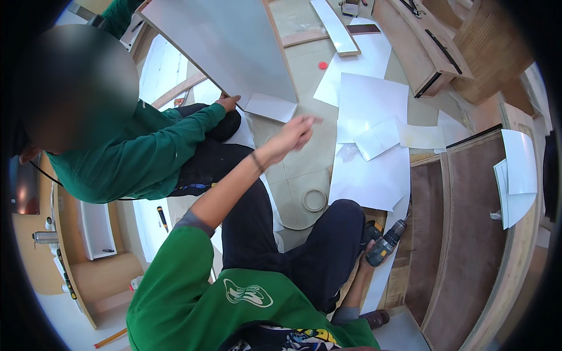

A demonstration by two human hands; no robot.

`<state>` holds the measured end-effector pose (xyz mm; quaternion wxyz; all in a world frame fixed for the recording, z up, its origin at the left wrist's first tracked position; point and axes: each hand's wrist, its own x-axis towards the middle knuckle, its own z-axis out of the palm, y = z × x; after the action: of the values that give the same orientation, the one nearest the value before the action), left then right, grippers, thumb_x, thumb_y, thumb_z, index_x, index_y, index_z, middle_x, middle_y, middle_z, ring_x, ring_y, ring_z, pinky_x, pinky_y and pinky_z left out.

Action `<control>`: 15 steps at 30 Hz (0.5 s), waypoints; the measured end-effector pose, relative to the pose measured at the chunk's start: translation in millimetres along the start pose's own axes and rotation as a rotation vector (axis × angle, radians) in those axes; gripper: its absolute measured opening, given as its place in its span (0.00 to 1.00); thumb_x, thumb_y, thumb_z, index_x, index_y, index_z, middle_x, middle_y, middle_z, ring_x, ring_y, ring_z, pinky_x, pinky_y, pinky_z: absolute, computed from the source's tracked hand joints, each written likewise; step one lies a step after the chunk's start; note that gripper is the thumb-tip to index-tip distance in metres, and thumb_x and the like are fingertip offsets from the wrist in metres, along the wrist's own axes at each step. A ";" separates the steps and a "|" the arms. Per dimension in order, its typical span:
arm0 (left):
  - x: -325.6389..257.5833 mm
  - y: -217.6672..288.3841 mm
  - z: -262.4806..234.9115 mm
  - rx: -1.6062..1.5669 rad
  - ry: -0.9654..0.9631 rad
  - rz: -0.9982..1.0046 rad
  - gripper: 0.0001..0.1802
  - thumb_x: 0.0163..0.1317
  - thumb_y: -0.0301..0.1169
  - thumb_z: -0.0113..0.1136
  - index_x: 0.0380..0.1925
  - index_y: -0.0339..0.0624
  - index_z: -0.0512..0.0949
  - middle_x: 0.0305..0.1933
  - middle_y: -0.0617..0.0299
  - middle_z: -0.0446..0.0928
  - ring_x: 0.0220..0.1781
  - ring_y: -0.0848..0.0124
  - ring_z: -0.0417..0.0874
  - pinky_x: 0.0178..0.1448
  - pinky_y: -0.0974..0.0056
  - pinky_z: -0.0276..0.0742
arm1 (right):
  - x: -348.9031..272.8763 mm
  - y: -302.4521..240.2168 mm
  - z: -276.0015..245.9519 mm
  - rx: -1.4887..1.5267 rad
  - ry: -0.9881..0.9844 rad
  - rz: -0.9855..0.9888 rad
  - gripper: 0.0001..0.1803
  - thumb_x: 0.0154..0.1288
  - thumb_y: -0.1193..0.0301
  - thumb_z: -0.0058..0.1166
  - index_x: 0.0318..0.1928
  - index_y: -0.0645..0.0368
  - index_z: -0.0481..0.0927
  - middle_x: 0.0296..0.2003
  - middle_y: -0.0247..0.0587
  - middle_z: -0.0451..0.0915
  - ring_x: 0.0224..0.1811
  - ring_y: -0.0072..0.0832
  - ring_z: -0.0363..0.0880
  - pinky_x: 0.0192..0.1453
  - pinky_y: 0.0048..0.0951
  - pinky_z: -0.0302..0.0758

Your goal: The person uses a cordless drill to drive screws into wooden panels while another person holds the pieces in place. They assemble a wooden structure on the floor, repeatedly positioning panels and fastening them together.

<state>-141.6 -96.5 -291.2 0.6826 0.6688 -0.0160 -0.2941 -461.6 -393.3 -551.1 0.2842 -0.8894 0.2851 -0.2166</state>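
Observation:
My left hand [293, 137] is stretched out over the floor, its index finger extended and slightly blurred, with nothing in it. It hovers just below a small white sheet [272, 107] at the bottom corner of a large white panel [228, 47] with wooden edges. A co-worker in a green sweater grips that panel's lower edge with one hand [229, 103]. Down by my right knee, my right hand [369, 257] is wrapped round a cordless drill [386, 244], whose chuck points up and to the right. Its grip is partly hidden by my fingers.
White sheets [373, 105] overlap on the floor ahead. A tape roll [314, 200] lies between my legs. To the right stands an open wooden cabinet frame [442, 228]; a wooden drawer-like box [418, 50] is beyond it. A screwdriver [162, 218] lies at left, near a shelf unit.

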 end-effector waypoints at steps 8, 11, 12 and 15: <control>71.1 39.0 24.8 -0.102 0.071 0.176 0.29 0.71 0.36 0.37 0.70 0.45 0.48 0.20 0.71 0.59 0.20 0.81 0.55 0.23 0.74 0.54 | 3.4 -14.2 -16.3 0.078 -0.199 0.195 0.23 0.55 0.58 0.63 0.43 0.64 0.76 0.38 0.49 0.80 0.42 0.45 0.78 0.50 0.42 0.72; 68.6 50.2 31.0 -0.062 0.106 0.199 0.30 0.71 0.38 0.38 0.71 0.47 0.45 0.19 0.70 0.61 0.20 0.80 0.56 0.23 0.72 0.57 | -4.3 -5.1 -16.0 0.042 -0.202 0.132 0.26 0.56 0.58 0.62 0.49 0.63 0.74 0.44 0.50 0.79 0.47 0.45 0.77 0.54 0.41 0.72; 65.5 50.3 27.4 -0.043 0.118 0.194 0.30 0.71 0.38 0.38 0.71 0.47 0.45 0.19 0.70 0.61 0.20 0.80 0.56 0.23 0.72 0.57 | -4.5 -9.5 -19.2 0.011 -0.220 0.088 0.27 0.56 0.58 0.62 0.51 0.63 0.74 0.46 0.50 0.78 0.49 0.45 0.77 0.55 0.41 0.71; 56.8 54.0 13.2 -0.011 0.153 0.180 0.30 0.71 0.37 0.38 0.70 0.48 0.45 0.19 0.70 0.61 0.20 0.80 0.57 0.23 0.72 0.58 | -4.3 -27.0 -22.6 0.012 -0.359 0.228 0.32 0.57 0.57 0.61 0.57 0.62 0.70 0.51 0.52 0.76 0.54 0.45 0.74 0.59 0.40 0.70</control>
<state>-79.6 -136.0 -261.1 0.7091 0.6815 -0.0222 -0.1795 -466.8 -381.0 -518.3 0.3585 -0.8739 0.3274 -0.0230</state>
